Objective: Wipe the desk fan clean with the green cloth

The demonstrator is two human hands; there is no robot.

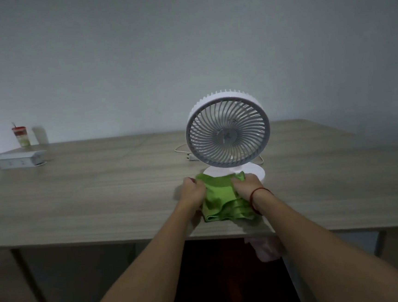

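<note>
Front edge of round white base (pixel 259 173) hidden under green cloth (pixel 221 197); fingertips buried in folds; cord (pixel 181 150) partly lost behind desk fan (pixel 227 129); fan upright near table's (pixel 101 195) front edge, grille facing camera, tilted slightly up; left hand (pixel 193 192) and right hand (pixel 247 187) clamped on cloth's far corners.

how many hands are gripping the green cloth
2: the left hand grips the green cloth at its left edge, the right hand at its right edge, just in front of the desk fan base.
</note>
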